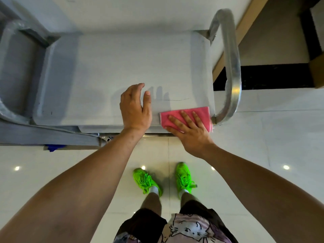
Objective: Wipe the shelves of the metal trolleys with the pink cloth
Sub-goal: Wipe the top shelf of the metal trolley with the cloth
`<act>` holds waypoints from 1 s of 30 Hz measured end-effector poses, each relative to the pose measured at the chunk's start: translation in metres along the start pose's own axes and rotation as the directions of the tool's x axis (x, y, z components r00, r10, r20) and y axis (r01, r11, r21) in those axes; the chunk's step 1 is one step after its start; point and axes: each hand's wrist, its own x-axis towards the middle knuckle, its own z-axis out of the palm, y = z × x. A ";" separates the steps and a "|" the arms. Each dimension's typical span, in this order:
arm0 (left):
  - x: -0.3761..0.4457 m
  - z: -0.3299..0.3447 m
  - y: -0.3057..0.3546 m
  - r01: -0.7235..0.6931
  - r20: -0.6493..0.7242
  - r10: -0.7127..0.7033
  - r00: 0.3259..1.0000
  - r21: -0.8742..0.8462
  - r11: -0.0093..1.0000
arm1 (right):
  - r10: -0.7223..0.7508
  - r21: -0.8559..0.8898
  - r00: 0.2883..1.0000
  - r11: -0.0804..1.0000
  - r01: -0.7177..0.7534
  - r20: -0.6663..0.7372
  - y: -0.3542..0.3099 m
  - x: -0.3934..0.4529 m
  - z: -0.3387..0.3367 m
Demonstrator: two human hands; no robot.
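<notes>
Bare forearms at frame bottom, right hand [190,130] pressed flat with straight fingers on pink cloth [201,114] at top shelf's [122,67] lower-right corner, left hand [135,109] relaxed, fingers apart, holding nothing, centre frame, trolley handle [231,67] upper right.

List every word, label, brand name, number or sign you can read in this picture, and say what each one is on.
No readable text anywhere.
Top shelf of the metal trolley: small dark marks only, no lettering.
Pink cloth under the right hand: plain, no tag showing.
Green shoes: no brand legible.
Shirt: a cartoon cat drawing, no words.
Left hand: holds nothing.
</notes>
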 end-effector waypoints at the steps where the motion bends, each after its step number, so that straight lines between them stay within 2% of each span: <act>1: 0.000 0.002 0.005 -0.002 0.005 0.002 1.000 -0.004 1.000 | 0.011 0.020 1.000 1.000 -0.011 -0.001 0.003 -0.003 0.001; 8: 0.002 0.007 0.018 -0.016 0.020 0.016 1.000 0.003 1.000 | 0.094 0.228 0.993 0.971 -0.075 -0.070 0.007 -0.005 0.000; 14: 0.013 0.003 -0.003 -0.027 0.041 0.027 0.999 0.011 1.000 | 0.217 0.230 0.975 0.947 -0.223 0.052 0.000 0.028 -0.004; 20: 0.026 -0.016 -0.038 0.003 0.075 -0.004 0.997 0.011 1.000 | 0.290 0.214 0.953 0.929 -0.302 0.085 0.007 0.062 -0.005; 26: 0.053 -0.038 -0.070 0.004 0.083 -0.004 0.997 -0.009 1.000 | 0.486 0.274 0.864 0.820 -0.502 0.129 0.019 0.116 -0.017; 30: 0.078 -0.047 -0.086 -0.012 0.070 0.011 0.998 0.018 1.000 | 0.557 0.304 0.813 0.755 -0.581 0.171 0.027 0.152 -0.024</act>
